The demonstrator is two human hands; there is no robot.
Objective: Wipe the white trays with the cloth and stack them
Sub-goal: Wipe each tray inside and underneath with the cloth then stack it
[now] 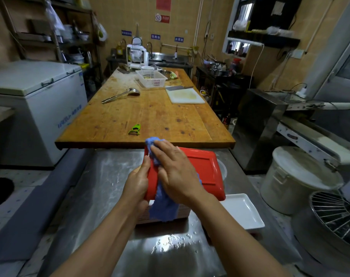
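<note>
Water drops (174, 241) beaded on the steel counter (102, 186) at its near edge, so whatever goes down there picks up wet again.

White tray (243, 211) sits at the counter's right edge, near corner, just right of my forearm. Glossy, rectangular, shallow raised rim. Can't tell if more trays are stacked under it.

In hand: a red tray (207, 170), not a white one. Hard plastic, smooth, rounded corners, underside up with a moulded ridge frame. It's tilted, left end up, over a pale ribbed box (182, 211) mid-counter.

Left hand (139, 181): fingers curled around the tray's left edge, thumb on top. That's the anchor.

Right hand (177, 172): fingers straight and roughly together, flat on the blue cloth (164, 208), pressing it to the tray. Cloth is nubbly terry, bunched above my fingertips, tail hanging below the tray.

To do it well, I think:
- flatten the cloth; the bunch cuts contact area
- long strokes along the tray, then trace the ridges, where water sits
- keep the left grip firm; wet plastic is slippery
- tuck the tail so it doesn't drag

Beyond: wooden table (150, 116), worn and stained, butts the counter's far edge. Green peeler (135, 129) near its front edge.
</note>
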